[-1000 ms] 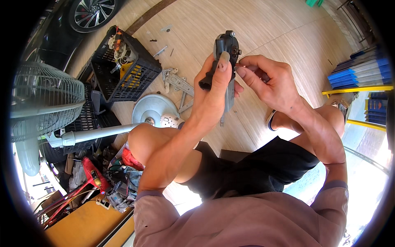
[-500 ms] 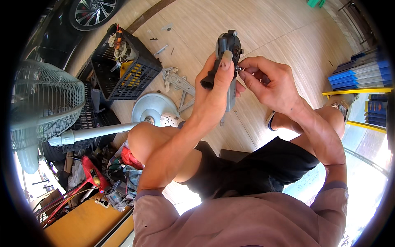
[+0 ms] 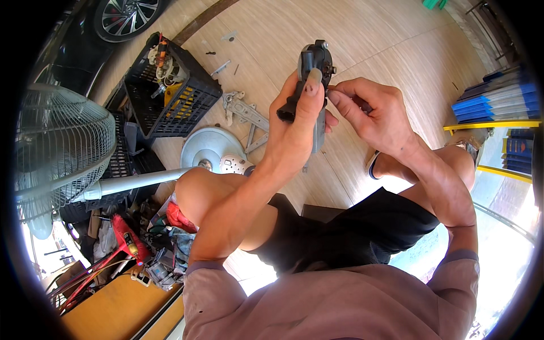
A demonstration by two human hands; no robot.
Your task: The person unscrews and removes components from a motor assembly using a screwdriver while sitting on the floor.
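Note:
In front of me, my left hand (image 3: pixel 292 124) is closed around a black and grey mechanical part (image 3: pixel 319 55). It has a rounded upper end with bolt heads, a short open tube low on its left side and a grey body running down behind my fingers. My left thumb presses along its face. My right hand (image 3: pixel 381 110) is at its right side, thumb and forefinger pinched together against it, just below a protruding bolt. A small metal piece sits at those fingertips, mostly hidden; its kind cannot be made out.
At left stand a pedestal fan (image 3: pixel 65 141) and a black plastic crate (image 3: pixel 184 96) holding tools and parts. A metal bracket (image 3: pixel 246 113) and small pieces lie on the tiled floor. Behind the crate is a car wheel (image 3: pixel 127 20). Stacked blue booklets (image 3: pixel 481 107) fill yellow-edged shelves at right.
The shiny small piece that showed between my right fingertips is now mostly hidden. Those fingertips have moved slightly left, closer against the part. My left hand keeps its grip.

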